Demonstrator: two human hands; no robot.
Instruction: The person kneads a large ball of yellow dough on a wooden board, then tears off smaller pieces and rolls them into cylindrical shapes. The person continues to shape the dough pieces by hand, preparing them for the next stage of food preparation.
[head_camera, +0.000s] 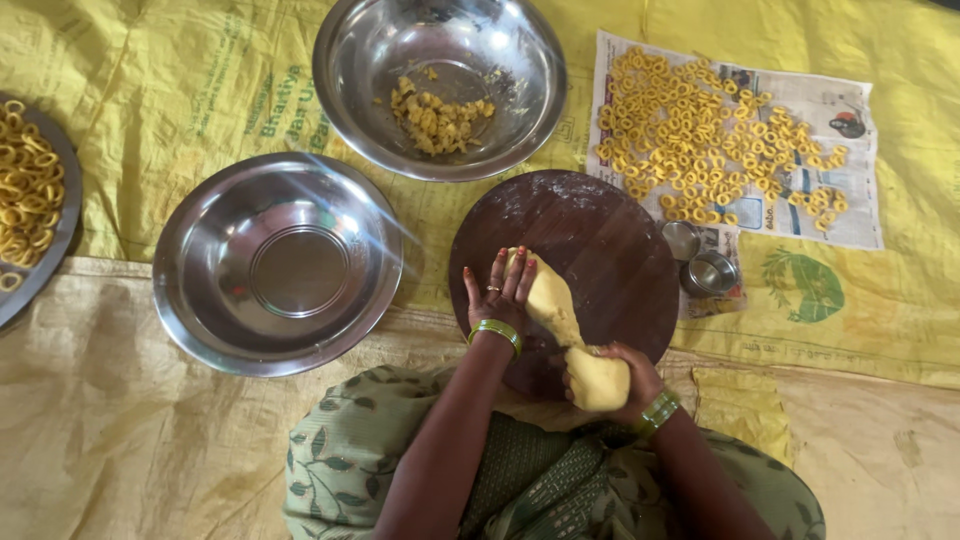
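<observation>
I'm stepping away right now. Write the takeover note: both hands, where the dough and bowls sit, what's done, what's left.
Left hand: open, palm pressing the far end of the dough on the round wooden board.
Right hand: closed around the thick near end of the dough at the board's near edge.
Around: empty steel bowl to the left; bowl with dough scraps beyond the board; two small steel cups to its right.
Done: many dough rings lie on the newspaper; more on a tray far left.
Left: the lump in hand is only partly drawn out, not yet rings.
</observation>
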